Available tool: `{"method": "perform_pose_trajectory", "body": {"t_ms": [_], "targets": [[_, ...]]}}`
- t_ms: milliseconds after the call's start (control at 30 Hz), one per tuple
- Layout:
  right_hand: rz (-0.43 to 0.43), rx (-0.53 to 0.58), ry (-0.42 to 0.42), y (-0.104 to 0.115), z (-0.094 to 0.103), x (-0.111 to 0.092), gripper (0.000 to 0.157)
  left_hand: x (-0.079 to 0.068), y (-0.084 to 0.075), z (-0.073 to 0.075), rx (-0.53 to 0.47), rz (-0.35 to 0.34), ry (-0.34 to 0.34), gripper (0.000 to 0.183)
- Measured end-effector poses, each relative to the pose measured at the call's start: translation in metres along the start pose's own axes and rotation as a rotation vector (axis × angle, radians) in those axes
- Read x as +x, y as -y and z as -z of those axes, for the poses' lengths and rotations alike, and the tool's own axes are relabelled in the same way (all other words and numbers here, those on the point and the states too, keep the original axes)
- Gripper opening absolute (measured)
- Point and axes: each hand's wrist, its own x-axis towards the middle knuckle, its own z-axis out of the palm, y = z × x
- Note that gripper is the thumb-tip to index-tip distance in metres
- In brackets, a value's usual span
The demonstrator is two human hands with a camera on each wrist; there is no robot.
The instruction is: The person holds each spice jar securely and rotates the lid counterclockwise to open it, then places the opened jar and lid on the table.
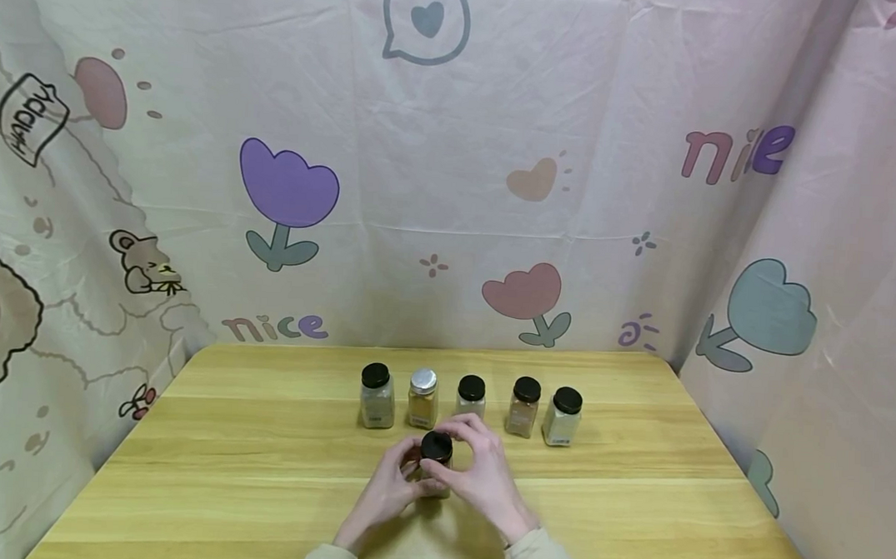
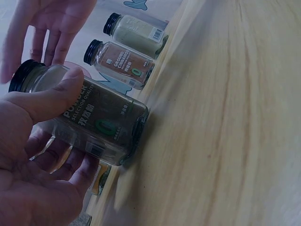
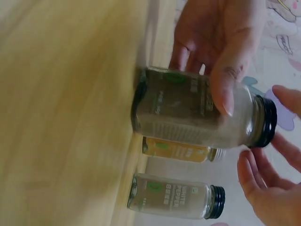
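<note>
A clear spice jar of brown powder (image 2: 106,110), its label ending in "POWDER", stands at the near middle of the table. My left hand (image 1: 388,487) grips its body, the thumb across the label side and the fingers behind. From the other side my right hand (image 1: 488,477) curves round the black lid (image 3: 267,123), thumb at the near edge and fingers at the far edge. The lid sits on the jar's neck. In the left wrist view the right fingers are partly hidden behind the jar.
Behind the hands several spice jars stand in a row: a black-lidded jar (image 1: 377,406), a silver-lidded yellow jar (image 1: 422,408), a partly hidden jar (image 1: 471,401), a ground cinnamon jar (image 1: 522,416) and a pale jar (image 1: 562,426). A printed curtain (image 1: 424,145) surrounds the wooden table (image 1: 245,462).
</note>
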Motion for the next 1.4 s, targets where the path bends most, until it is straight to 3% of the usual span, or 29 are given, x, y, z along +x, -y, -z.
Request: {"method": "perform_pose_trajectory", "body": {"t_ms": [333, 667, 800, 1067, 1200, 1400], "targets": [[0.038, -0.068, -0.077, 0.0002, -0.0049, -0.0021, 0.04, 0.0017, 0.003, -0.0004, 0.009, 0.009, 0.012, 0.055], [-0.003, 0.041, 0.049, 0.0013, 0.0025, 0.0002, 0.039, 0.0005, 0.0021, 0.0001, 0.039, -0.007, -0.008, 0.052], [0.03, -0.02, 0.043, 0.0015, 0.0011, 0.0001, 0.046, 0.0003, 0.002, -0.0009, 0.007, -0.006, -0.018, 0.05], [0.083, -0.159, -0.06, 0.0006, -0.0053, -0.0006, 0.049, -0.0002, 0.0009, -0.0011, -0.025, 0.002, -0.004, 0.051], [0.093, -0.128, -0.048, 0.0012, -0.0048, -0.0004, 0.042, -0.0001, 0.0013, -0.0009, -0.005, -0.007, -0.004, 0.05], [0.045, -0.027, 0.041, 0.0018, -0.0013, -0.001, 0.038, -0.0004, 0.0052, -0.0004, -0.023, -0.062, 0.004, 0.046]]}}
